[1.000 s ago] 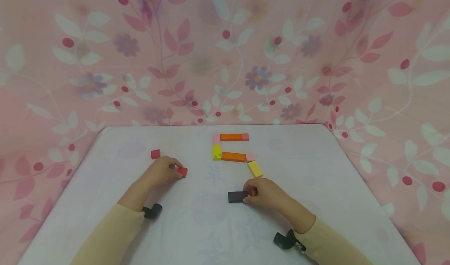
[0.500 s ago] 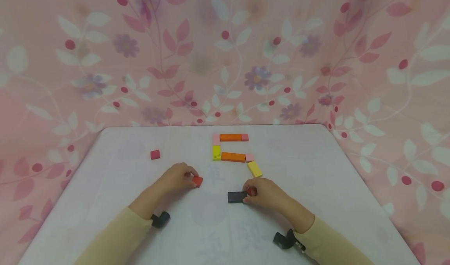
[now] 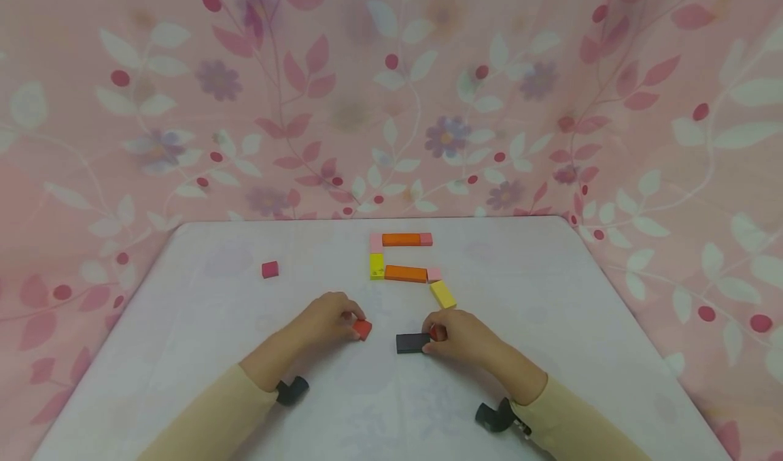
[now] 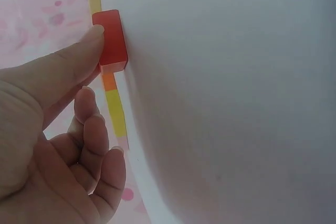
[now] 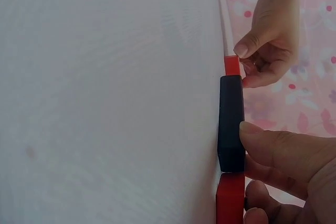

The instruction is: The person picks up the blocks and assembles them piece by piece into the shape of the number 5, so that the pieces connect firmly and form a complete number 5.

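My left hand (image 3: 330, 319) pinches a small red block (image 4: 114, 43) between thumb and fingers, with its other fingers loosely curled. In the head view this block lies left of a black rectangular block (image 3: 412, 343), with a gap between them. My right hand (image 3: 467, 338) holds the black block near its right end, the thumb on its near side. Another red block (image 5: 230, 200) sits against the black block's right end; in the head view my fingers mostly cover it. Just beyond my right hand lies a slanted yellow block (image 3: 443, 294).
Farther back, orange blocks (image 3: 406, 273), pink blocks (image 3: 376, 243) and a bright yellow block (image 3: 376, 266) form an angular outline on the white table (image 3: 520, 264). A lone dark red block (image 3: 270, 269) lies at the left. A floral cloth (image 3: 391, 107) hangs behind the table.
My left hand has carried its red block rightward and nearer to me, closing much of the distance to the black block. My right hand and the other blocks stay in place.
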Motion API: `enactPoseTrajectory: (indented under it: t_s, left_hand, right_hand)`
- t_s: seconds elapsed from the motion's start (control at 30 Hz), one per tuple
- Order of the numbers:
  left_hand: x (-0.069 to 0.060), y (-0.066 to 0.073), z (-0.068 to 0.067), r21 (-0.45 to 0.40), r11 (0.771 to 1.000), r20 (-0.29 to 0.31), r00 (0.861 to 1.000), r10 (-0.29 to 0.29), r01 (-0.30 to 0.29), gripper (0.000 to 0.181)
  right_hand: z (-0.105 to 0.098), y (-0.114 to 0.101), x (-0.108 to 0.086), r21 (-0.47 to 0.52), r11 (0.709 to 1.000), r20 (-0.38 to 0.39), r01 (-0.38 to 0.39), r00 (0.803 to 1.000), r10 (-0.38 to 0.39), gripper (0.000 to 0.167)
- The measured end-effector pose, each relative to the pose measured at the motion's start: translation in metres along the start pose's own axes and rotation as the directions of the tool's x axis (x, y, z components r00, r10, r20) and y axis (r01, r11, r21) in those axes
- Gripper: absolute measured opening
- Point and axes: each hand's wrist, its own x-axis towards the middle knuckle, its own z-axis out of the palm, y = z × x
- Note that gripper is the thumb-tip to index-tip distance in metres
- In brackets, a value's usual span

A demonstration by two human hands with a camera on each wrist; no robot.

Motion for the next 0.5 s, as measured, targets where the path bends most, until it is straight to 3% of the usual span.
enactPoseTrajectory:
  t_s: [0.5]
  left_hand:
    - [0.002,0.02,0.009,0.013,0.999,0.048,0.998,0.039,-0.04,0.029]
  right_hand:
    - [-0.001,-0.002,0.001,-0.016,1.0,0.01,-0.016,1.0,0.016,0.022]
